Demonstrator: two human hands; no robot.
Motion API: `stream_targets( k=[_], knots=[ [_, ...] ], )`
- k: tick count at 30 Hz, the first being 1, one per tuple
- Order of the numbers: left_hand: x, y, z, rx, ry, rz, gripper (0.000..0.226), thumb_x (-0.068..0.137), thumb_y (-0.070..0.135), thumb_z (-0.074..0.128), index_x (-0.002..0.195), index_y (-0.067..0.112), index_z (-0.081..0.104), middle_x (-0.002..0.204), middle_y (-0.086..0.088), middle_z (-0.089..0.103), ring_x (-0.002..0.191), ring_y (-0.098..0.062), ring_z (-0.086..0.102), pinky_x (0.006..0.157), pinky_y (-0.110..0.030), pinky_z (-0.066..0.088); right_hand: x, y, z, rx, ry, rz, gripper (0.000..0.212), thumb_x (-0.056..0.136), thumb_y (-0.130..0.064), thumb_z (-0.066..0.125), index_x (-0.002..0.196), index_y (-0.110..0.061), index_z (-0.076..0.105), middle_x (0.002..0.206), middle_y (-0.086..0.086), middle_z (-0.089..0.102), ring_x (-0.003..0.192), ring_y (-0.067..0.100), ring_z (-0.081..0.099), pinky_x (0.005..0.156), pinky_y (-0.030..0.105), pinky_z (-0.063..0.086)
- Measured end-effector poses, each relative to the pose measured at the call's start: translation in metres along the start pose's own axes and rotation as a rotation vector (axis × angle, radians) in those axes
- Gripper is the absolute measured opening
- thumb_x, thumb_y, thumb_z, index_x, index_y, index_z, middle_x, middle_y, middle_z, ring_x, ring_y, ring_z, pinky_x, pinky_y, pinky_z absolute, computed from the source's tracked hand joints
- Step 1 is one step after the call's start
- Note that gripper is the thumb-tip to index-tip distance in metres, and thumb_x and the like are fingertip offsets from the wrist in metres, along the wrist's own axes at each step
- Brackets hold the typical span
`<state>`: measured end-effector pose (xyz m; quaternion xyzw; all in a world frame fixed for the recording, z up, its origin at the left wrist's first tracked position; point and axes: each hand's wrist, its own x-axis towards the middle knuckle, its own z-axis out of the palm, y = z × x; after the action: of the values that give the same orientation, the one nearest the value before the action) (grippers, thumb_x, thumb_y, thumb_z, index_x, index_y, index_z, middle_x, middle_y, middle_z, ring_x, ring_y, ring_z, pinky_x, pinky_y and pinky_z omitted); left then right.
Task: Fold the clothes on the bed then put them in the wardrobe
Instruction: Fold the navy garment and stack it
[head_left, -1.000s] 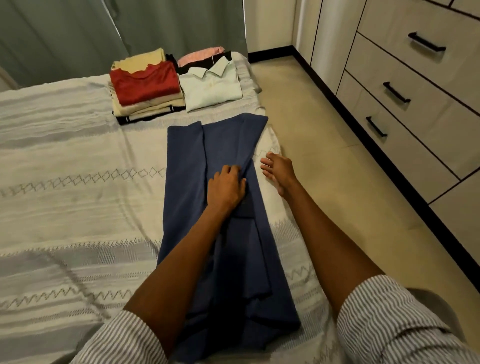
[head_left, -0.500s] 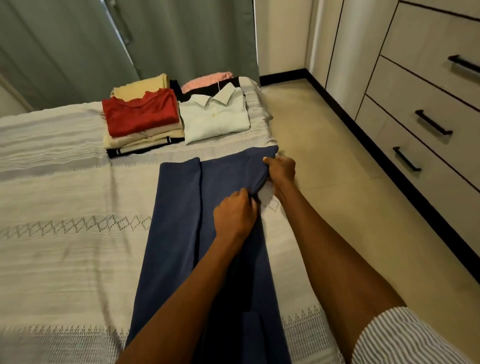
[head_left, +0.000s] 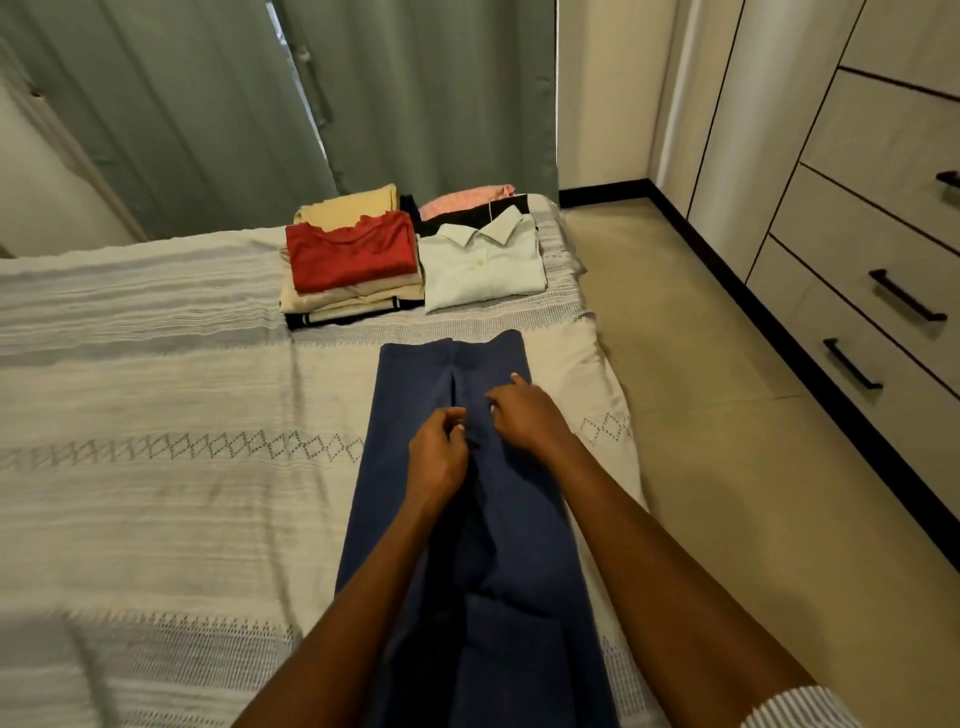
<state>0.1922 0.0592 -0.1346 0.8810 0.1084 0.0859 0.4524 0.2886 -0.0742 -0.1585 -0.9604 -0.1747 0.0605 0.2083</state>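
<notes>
From the head camera, the left hand (head_left: 439, 457) rests on the blue garment (head_left: 415, 395) beside its centre seam, fingers curled in; it seems to pinch a bit of the cloth, though the grip is too blurred to be sure. The right hand (head_left: 524, 418) lies just right of that seam, its fingers loosely bent with one finger stretched forward, pressing on the cloth rather than closing round it. The two hands are near each other but apart.

The blue garment is spread lengthwise on the bed (head_left: 156, 467), close to the bed's right edge, its two side panels folded inward so they meet along the seam. Its near end runs out of view below the forearms.

Beyond the garment's far end, still on the bed, stand the folded clothes: a stack topped by a red top (head_left: 353, 252) to the left, a pale collared shirt (head_left: 483, 265) just beside it to the right, and a pink piece (head_left: 467, 200) with something dark under it behind the shirt.

Behind the bed hang green curtains (head_left: 389, 93). To the right of the bed, across the floor (head_left: 727, 441), is the wardrobe (head_left: 857, 208) with black-handled drawers.
</notes>
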Motion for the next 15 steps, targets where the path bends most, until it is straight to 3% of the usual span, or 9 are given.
stream_targets(
  k=[2, 5, 10, 12, 13, 15],
  knots=[
    [-0.013, -0.001, -0.008, 0.021, -0.006, 0.078, 0.023, 0.099, 0.01, 0.049, 0.115, 0.011, 0.066, 0.112, 0.0, 0.067, 0.099, -0.009, 0.059, 0.078, -0.007, 0.042, -0.021, -0.001, 0.002, 0.0, 0.015, -0.017, 0.033, 0.103, -0.027, 0.042, 0.12, -0.012, 0.066, 0.134, 0.011, 0.061, 0.147, 0.031, 0.029, 0.108, 0.042, 0.034],
    [-0.037, -0.018, -0.023, 0.103, -0.063, 0.131, 0.022, 0.098, 0.011, 0.051, 0.113, 0.01, 0.068, 0.113, -0.003, 0.067, 0.103, -0.014, 0.061, 0.085, -0.02, 0.044, -0.058, -0.004, 0.004, 0.047, -0.003, -0.011, 0.036, 0.104, -0.036, 0.042, 0.12, -0.017, 0.068, 0.134, 0.005, 0.062, 0.146, 0.033, 0.03, 0.11, 0.047, 0.034],
    [-0.118, -0.046, -0.072, 0.159, -0.136, 0.167, 0.021, 0.098, 0.015, 0.055, 0.116, 0.012, 0.066, 0.117, -0.006, 0.065, 0.107, -0.021, 0.062, 0.095, -0.035, 0.048, -0.163, -0.024, 0.012, 0.219, 0.016, 0.057, 0.046, 0.106, -0.04, 0.039, 0.142, -0.014, 0.052, 0.15, 0.005, 0.047, 0.148, 0.03, 0.026, 0.111, 0.045, 0.035],
    [-0.119, -0.057, -0.078, 0.247, -0.235, 0.172, 0.035, 0.099, 0.026, 0.056, 0.131, 0.014, 0.057, 0.13, -0.006, 0.058, 0.118, -0.021, 0.057, 0.101, -0.038, 0.046, -0.172, -0.017, 0.018, 0.224, 0.021, 0.077, 0.058, 0.104, -0.05, 0.038, 0.152, -0.018, 0.038, 0.159, 0.002, 0.034, 0.151, 0.027, 0.021, 0.118, 0.045, 0.026],
    [-0.157, -0.064, -0.098, 0.296, -0.31, 0.158, 0.045, 0.098, 0.033, 0.055, 0.139, 0.015, 0.05, 0.137, -0.007, 0.053, 0.124, -0.022, 0.053, 0.104, -0.038, 0.044, -0.212, -0.032, 0.023, 0.191, -0.021, 0.084, 0.063, 0.103, -0.054, 0.038, 0.156, -0.02, 0.03, 0.162, 0.001, 0.026, 0.152, 0.025, 0.017, 0.12, 0.046, 0.021],
    [-0.16, -0.077, -0.098, 0.405, -0.359, 0.147, 0.058, 0.095, 0.044, 0.051, 0.145, 0.014, 0.044, 0.14, -0.01, 0.052, 0.128, -0.027, 0.05, 0.106, -0.04, 0.042, -0.221, -0.028, 0.036, 0.186, 0.02, 0.098, 0.07, 0.1, -0.056, 0.042, 0.158, -0.021, 0.023, 0.164, 0.002, 0.02, 0.152, 0.025, 0.015, 0.12, 0.046, 0.021]
  ],
)
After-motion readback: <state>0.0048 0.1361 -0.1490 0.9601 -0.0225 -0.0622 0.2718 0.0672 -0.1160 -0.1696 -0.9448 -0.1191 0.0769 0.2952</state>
